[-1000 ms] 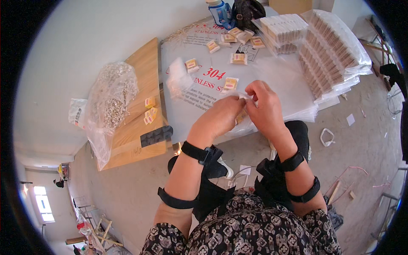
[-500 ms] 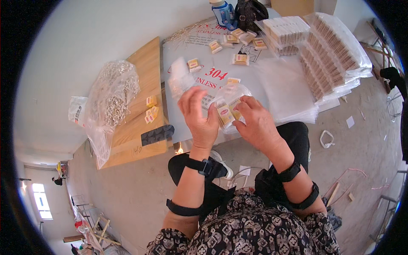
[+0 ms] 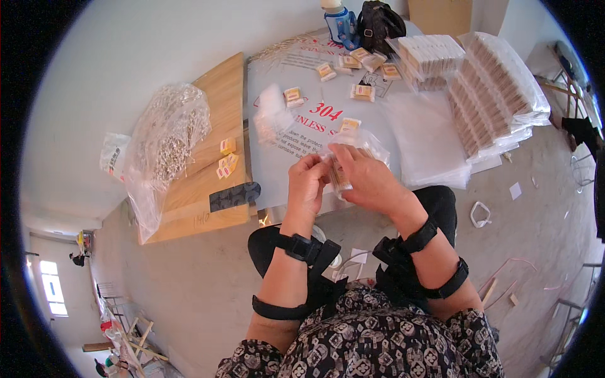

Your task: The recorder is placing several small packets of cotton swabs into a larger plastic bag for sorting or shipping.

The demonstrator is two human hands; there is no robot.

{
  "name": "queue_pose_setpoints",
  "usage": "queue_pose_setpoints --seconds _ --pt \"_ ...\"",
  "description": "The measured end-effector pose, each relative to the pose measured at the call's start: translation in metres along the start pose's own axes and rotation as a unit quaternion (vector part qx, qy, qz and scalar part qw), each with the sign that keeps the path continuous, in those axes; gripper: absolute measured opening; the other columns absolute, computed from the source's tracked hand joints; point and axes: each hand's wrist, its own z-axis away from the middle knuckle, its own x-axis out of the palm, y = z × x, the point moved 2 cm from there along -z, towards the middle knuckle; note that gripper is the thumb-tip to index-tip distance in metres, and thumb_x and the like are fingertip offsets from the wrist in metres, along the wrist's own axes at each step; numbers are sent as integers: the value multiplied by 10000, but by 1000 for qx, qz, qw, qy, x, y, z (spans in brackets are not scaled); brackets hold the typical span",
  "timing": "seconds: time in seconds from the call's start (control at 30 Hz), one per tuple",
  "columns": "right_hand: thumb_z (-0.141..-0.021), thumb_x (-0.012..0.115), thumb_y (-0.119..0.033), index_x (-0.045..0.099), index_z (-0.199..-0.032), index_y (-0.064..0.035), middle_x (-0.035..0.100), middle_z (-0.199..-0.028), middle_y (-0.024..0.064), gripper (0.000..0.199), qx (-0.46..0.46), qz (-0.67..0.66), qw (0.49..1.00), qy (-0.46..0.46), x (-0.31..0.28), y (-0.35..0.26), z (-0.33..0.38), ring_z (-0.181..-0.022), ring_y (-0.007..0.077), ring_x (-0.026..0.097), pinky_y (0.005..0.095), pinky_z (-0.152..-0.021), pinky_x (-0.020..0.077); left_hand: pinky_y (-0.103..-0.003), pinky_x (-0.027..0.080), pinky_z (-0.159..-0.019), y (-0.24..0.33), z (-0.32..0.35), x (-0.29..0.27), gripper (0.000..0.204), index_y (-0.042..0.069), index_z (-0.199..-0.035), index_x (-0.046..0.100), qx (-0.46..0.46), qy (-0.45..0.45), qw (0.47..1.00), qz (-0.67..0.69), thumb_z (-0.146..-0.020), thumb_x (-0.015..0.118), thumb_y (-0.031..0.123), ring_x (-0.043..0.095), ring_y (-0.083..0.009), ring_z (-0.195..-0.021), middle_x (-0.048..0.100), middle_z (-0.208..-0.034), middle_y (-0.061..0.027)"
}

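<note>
Bare concrete flooring is seen from above, with a grey printed sheet (image 3: 302, 135) spread over it and a person seated at its near edge. Both hands are raised together just over that edge. A small clear plastic bag (image 3: 353, 151) holding light brown items is gripped between them. The left hand (image 3: 307, 184) is curled, its thumb and fingertips pinched on the bag's left side. The right hand (image 3: 365, 179) is also closed on the bag, its fingers wrapped across the front from the right. Black straps are worn on both forearms. Small filled packets (image 3: 362, 92) are scattered on the sheet beyond the hands. Stacks of bagged packets (image 3: 498, 88) are piled at the far right. A wooden board (image 3: 217, 157) lies to the left, with a large clear bag of small metal parts (image 3: 167, 135) resting partly on it.
</note>
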Motion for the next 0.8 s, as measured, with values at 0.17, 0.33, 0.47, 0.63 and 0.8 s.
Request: queue_pose_setpoints --seconds 0.17,0.33,0.47,0.63,0.8 --pt "-602 681 -16 428 -1188 3 526 -1144 221 639 39 -19 999 1 1 3 6 -1004 392 555 426 -816 487 -234 444 -601 -3 4 5 110 2 -932 613 -27 35 996 76 -844 624 67 574 -125 -685 614 -804 -28" --pt "-611 723 -49 465 -1159 30 558 -1072 205 610 156 -135 977 61 -12 7 6 -958 328 597 369 -816 497 -225 395 -470 6 6 -1 105 12 -889 618 46 80 986 -138 -807 656 67 510 -92 -549 594 -705 -12" --pt "-611 766 -88 488 -1165 36 596 -1021 138 632 277 -397 869 102 -10 23 0 -872 218 616 304 -765 505 -217 397 -482 14 7 17 92 1 -870 609 203 53 923 -323 -805 644 55 516 -78 -569 597 -707 -19" --pt "-592 784 -99 483 -1178 50 603 -1032 121 675 297 -663 684 58 -5 19 0 -866 185 607 309 -742 505 -231 443 -561 29 12 35 45 -23 -834 591 177 12 957 -228 -790 599 -13 525 -74 -605 596 -691 -25" --pt "-580 755 -65 489 -1111 56 568 -1067 249 606 179 -169 968 -53 -6 8 -5 -886 367 609 398 -780 494 -198 386 -484 24 9 27 65 3 -891 600 195 -10 952 -235 -831 577 4 511 -47 -577 591 -716 -8"
